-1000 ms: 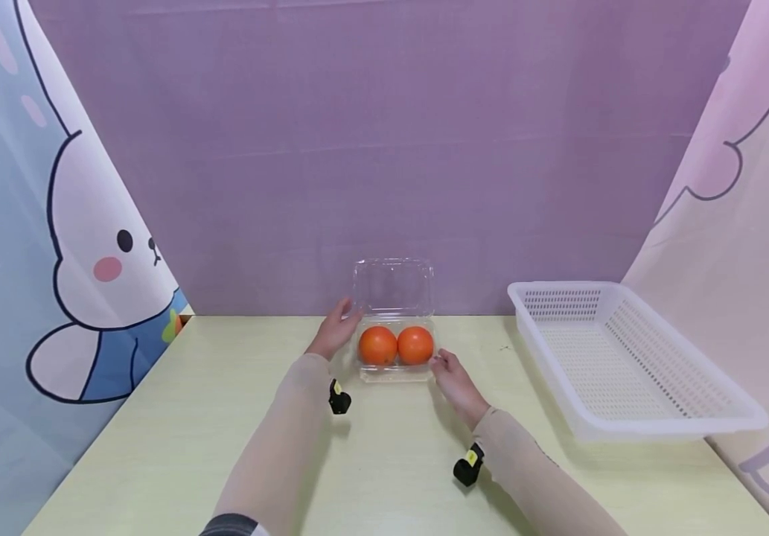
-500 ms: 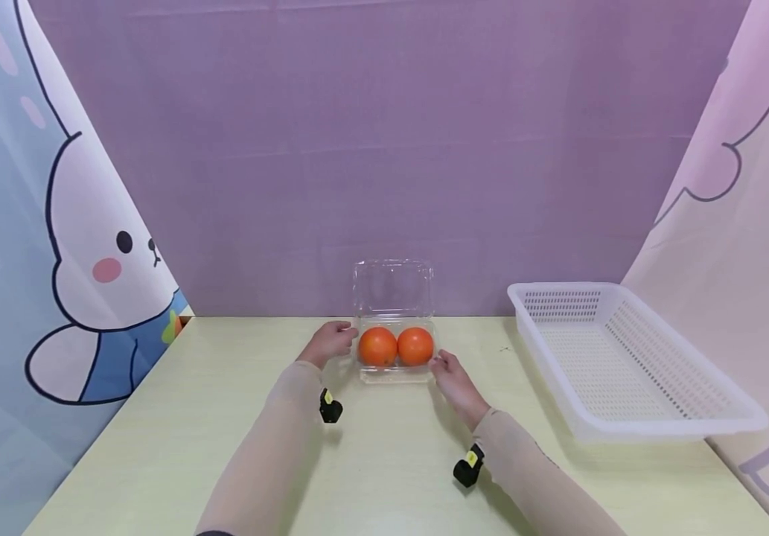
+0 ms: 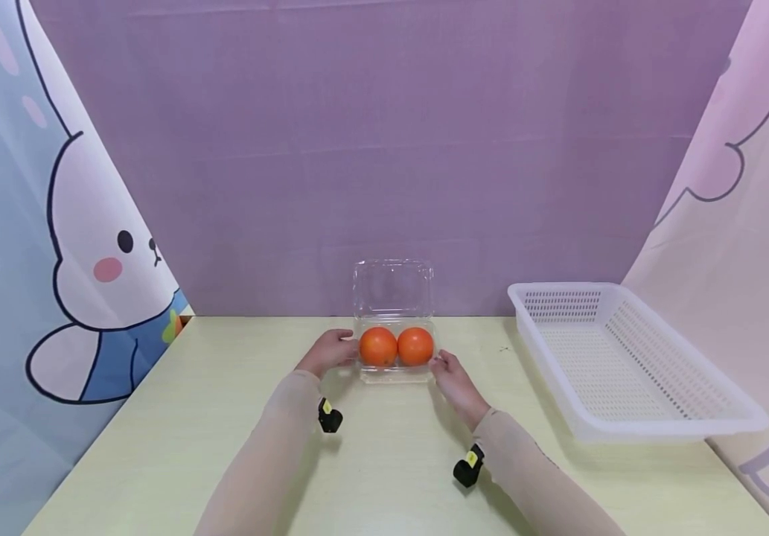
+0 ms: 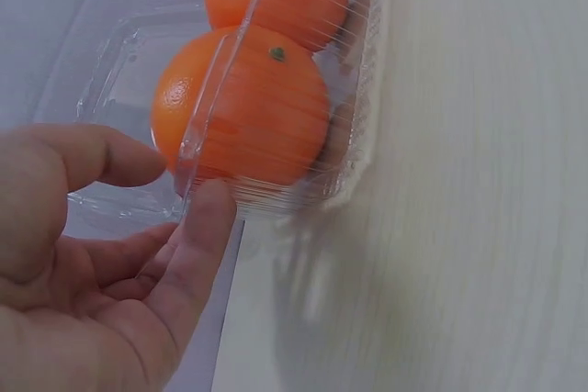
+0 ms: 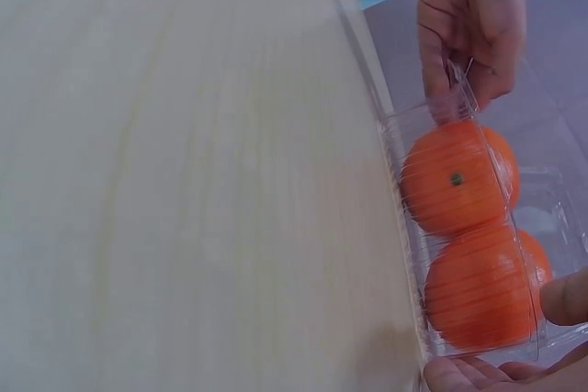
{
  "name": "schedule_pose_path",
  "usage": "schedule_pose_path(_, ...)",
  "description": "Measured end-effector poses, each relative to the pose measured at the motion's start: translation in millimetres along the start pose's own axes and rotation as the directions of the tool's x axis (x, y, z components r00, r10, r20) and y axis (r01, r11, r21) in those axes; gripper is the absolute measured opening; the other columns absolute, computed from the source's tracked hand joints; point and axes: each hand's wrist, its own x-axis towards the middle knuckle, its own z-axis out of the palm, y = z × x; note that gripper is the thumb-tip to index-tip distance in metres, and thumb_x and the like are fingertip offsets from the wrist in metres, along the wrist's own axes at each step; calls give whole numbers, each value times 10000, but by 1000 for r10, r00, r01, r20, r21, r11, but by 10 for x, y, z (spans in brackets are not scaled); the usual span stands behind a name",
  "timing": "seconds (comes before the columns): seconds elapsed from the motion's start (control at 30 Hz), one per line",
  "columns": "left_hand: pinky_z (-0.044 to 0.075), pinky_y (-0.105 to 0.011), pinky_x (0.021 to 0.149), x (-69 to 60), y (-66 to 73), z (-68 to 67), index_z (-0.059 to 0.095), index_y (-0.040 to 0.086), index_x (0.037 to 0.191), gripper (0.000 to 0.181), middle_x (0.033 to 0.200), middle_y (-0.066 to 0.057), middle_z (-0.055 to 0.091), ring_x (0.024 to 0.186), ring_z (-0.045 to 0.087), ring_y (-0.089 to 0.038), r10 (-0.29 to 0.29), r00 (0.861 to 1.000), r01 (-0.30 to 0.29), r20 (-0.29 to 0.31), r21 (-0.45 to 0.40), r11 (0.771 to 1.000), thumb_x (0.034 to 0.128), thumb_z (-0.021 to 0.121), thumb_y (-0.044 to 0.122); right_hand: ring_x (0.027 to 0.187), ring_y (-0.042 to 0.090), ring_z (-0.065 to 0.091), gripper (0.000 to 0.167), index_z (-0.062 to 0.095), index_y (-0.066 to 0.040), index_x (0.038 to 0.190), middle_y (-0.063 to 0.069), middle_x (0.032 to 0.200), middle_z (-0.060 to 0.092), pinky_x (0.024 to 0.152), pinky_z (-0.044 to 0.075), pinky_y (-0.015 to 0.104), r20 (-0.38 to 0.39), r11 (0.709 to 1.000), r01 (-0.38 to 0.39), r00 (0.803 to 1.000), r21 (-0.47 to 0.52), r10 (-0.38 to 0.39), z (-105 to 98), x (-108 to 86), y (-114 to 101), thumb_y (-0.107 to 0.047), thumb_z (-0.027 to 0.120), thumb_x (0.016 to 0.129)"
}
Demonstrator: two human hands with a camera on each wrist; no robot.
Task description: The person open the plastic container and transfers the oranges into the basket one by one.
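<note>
A clear plastic clamshell box [image 3: 394, 376] stands on the table with its lid [image 3: 394, 286] raised upright at the back. Two oranges [image 3: 378, 347] [image 3: 415, 346] sit side by side in its base. My left hand [image 3: 327, 352] pinches the box's left rim; in the left wrist view, thumb and fingers [image 4: 204, 218] lie on either side of that edge. On the opposite side, my right hand [image 3: 458, 385] holds the right rim, its thumb [image 5: 565, 298] above and other fingers below in the right wrist view. Part of each hand's grip is hidden.
A white perforated plastic basket [image 3: 679, 428] stands to the right on the pale table [image 3: 384, 461]. Directly behind the box hangs a purple cloth [image 3: 384, 149]. Printed cloths hang along the left and right sides.
My left hand has come down from beside the lid hinge to the box's left rim and now grips it. The right hand, box and oranges stay in place.
</note>
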Motion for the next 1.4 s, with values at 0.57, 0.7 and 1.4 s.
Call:
schedule_pose_path(0.57, 566, -363, 877, -33, -47, 8, 439, -107, 1436, 592, 1041, -198, 669, 903, 667, -230, 3, 1000, -3, -15, -29, 1000, 879, 588, 30, 1390, 458, 343, 665, 173, 89, 1536, 329, 1513, 330, 1152, 264, 563, 4, 1000, -8, 1000, 7, 8, -108, 44, 44, -238, 483, 1046)
schedule_pose_path(0.7, 562, -375, 886, -26, -68, 3, 436, -101, 1441, 601, 1066, -208, 669, 918, 667, -239, 7, 1000, -8, -18, -26, 1000, 880, 595, 44, 1359, 445, 391, 674, 211, 80, 1534, 317, 1504, 351, 1139, 296, 561, -8, 1000, -27, 1000, 15, 27, -144, 68, 41, -257, 508, 1033)
schedule_pose_path(1.4, 567, -362, 874, -19, -96, 5, 439, -97, 1442, 597, 1067, -223, 667, 931, 664, -252, 6, 1000, -7, -20, -55, 998, 876, 584, 31, 1061, 266, 573, 471, 425, 142, 1427, 250, 1258, 577, 987, 501, 356, -68, 992, -7, 998, 130, 16, -218, 321, 33, -108, 519, 1039)
